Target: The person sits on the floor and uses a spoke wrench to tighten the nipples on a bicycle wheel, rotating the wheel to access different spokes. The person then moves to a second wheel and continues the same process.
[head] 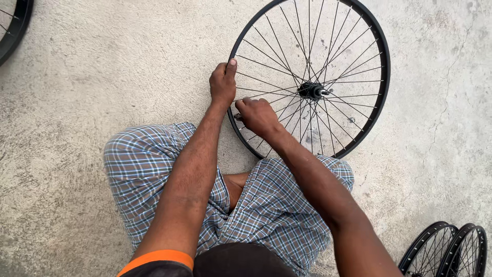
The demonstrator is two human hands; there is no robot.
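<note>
Concrete floor (102, 77), black spoked wheel (382, 66), both hands at rim

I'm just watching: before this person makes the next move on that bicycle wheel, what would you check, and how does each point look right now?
1. Left hand steadies the black spoked bicycle wheel at its rim: ok, fingers lie on the rim.
2. Right hand is at the spokes near the rim: ok; whether it holds a tool, cannot tell.
3. Wheel lies flat on the grey concrete floor: ok.
4. Black hub with axle sits central: ok.
5. Spokes straight and whole: ok where visible; tension, cannot tell.
6. Spare black wheels at lower right stay apart from the work: ok.
</note>
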